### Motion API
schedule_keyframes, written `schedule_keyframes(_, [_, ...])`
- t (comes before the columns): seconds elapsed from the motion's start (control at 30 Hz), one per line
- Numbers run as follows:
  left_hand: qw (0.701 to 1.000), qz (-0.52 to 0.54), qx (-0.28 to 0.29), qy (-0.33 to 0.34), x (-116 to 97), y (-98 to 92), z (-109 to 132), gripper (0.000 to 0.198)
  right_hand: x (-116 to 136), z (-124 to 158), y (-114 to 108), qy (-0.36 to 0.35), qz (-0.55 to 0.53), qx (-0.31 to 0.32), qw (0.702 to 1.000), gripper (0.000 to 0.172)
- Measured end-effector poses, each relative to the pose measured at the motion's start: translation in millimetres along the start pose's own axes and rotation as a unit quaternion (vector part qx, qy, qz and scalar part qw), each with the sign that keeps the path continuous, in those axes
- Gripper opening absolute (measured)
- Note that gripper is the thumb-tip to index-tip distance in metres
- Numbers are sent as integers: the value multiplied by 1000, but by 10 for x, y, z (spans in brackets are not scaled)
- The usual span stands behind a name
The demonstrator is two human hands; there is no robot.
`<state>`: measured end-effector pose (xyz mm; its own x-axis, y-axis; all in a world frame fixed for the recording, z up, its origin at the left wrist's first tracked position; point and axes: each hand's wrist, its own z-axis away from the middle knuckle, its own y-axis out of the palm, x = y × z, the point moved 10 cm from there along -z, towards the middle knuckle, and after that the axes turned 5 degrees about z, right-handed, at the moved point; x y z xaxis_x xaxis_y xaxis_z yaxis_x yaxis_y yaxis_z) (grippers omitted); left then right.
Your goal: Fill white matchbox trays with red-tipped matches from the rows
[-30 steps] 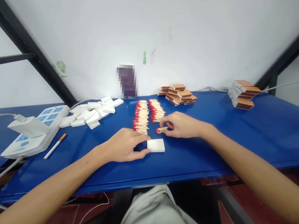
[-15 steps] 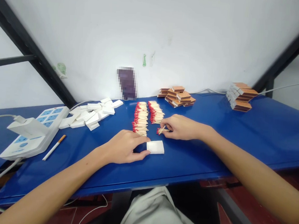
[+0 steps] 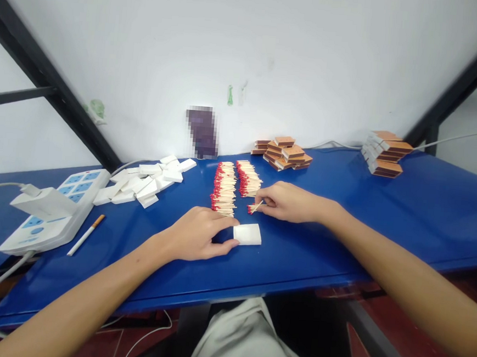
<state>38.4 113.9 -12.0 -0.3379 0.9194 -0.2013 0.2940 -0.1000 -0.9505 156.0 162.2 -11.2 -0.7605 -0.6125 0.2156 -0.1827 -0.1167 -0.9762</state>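
My left hand (image 3: 201, 234) grips the left end of a small white matchbox tray (image 3: 248, 234) between thumb and fingers, on the blue table. Just behind the tray, my right hand (image 3: 282, 202) pinches a few red-tipped matches (image 3: 254, 207) in its fingertips, their heads pointing left. Two rows of matches lie behind my hands, a longer left row (image 3: 224, 189) and a shorter right row (image 3: 248, 179), red heads to the left. The inside of the tray is too pale to make out.
White trays (image 3: 143, 179) lie heaped at the left, near a power strip (image 3: 65, 203) and a cigarette (image 3: 86, 235). Brown matchbox sleeves (image 3: 288, 154) are piled at the back, with more stacked at the right (image 3: 386, 153). A pixelated dark object (image 3: 203, 132) leans on the wall.
The matches at my right fingertips have shifted slightly left. My right hand has barely moved, and my left hand keeps its hold on the white tray.
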Motion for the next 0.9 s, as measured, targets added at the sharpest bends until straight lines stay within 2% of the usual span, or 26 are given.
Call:
schedule_keyframes(0.37, [1000, -10, -12, 3, -5, -29, -3, 31, 40, -26, -19, -2, -33, -19, 999, 20])
schedule_keyframes(0.67, [998, -27, -7, -50, 76, -53, -14, 31, 243, -21, -101, -41, -87, -76, 992, 26])
schedule_keyframes(0.77, [998, -32, -17, -42, 64, -59, -14, 31, 250, -8, -96, -39, -126, -70, 989, 26])
schedule_keyframes(0.9, [998, -41, -20, -38, 76, -38, -2, 30, 337, 6, -20, -68, -165, -29, 983, 23])
